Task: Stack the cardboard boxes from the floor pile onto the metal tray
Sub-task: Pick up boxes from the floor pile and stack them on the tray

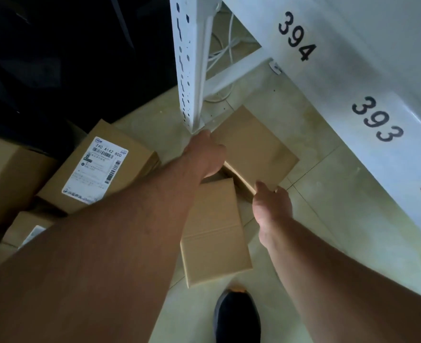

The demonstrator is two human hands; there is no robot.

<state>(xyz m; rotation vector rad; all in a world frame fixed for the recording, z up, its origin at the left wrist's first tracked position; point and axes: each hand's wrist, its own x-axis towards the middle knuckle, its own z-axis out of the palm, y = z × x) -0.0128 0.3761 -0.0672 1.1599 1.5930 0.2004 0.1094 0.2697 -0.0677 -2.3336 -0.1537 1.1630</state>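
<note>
A flat, plain brown cardboard box (254, 147) sits tilted above the pale tiled floor (328, 194), at the foot of the white perforated metal shelf upright (188, 78), with its long axis running from upper left to lower right. The two hands take it at opposite ends of that axis: the left hand (205, 154) has its grip curled over the near-left edge, close against the upright, and the right hand (271, 201) has its grip on the lower corner, thumb on top, the fingers hidden beneath. A second flat brown cardboard box (212, 233) lies on the floor just below and partly under the first, lengthwise towards the dark shoe (236, 318). The left hand is nearer the upright, so the lift likely has to come back and away from it. The metal tray is not in view.
</note>
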